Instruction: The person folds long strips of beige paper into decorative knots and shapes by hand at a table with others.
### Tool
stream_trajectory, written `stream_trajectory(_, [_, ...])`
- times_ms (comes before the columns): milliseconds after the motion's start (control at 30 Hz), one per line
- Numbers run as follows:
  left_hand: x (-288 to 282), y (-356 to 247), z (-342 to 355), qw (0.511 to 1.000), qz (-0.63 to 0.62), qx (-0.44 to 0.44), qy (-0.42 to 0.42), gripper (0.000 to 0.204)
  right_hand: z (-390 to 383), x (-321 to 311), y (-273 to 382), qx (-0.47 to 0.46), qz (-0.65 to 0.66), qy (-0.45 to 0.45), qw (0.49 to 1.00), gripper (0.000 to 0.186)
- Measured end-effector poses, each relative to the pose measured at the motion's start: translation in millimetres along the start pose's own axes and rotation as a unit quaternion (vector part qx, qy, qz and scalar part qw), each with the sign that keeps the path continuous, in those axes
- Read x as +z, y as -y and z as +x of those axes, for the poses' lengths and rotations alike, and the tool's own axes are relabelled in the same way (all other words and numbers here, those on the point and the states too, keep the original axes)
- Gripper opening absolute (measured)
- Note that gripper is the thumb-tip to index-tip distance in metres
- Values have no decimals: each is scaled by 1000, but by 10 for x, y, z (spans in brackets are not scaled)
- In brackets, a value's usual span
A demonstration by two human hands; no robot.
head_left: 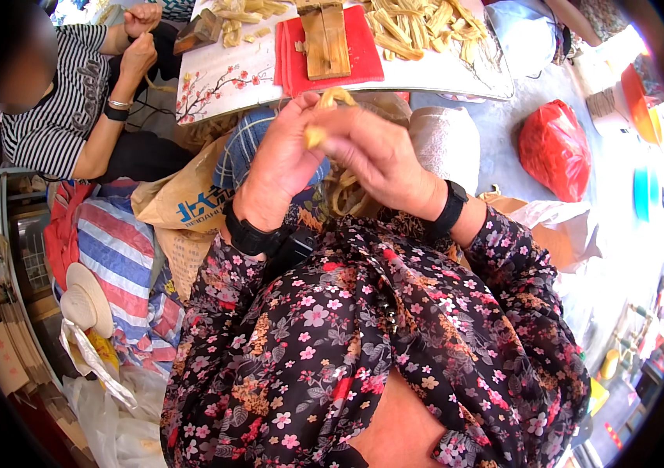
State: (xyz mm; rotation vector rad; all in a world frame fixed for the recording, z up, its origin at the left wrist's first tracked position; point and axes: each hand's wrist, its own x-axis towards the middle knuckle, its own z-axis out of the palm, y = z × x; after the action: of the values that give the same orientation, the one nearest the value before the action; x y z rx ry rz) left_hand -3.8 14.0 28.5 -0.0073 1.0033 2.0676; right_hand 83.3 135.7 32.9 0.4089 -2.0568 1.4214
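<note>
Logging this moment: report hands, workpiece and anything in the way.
Left hand and right hand together, exact grip unclear. Pale yellow strip held up between them, partly hidden. Wooden block on red cloth beyond; no obstruction seen.

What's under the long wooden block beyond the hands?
A red cloth, showing either side of the block, on the white table. Whatever the block covers is hidden.

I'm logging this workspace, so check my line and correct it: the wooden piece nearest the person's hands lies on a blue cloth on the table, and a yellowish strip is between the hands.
The colour is wrong: the head view shows a red cloth. The wooden piece does lie on it, and the yellowish strip is between the hands.
</note>
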Motion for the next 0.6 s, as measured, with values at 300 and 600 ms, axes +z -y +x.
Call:
stream_trajectory(300, [26, -8, -37, 611, 650, 451, -14, 18, 122, 2, -228, 315, 186, -68, 928, 17])
stream_trajectory(600, [113, -149, -29, 607, 640, 470, 23, 20, 150, -88, -67, 358, 220, 34, 907, 21])
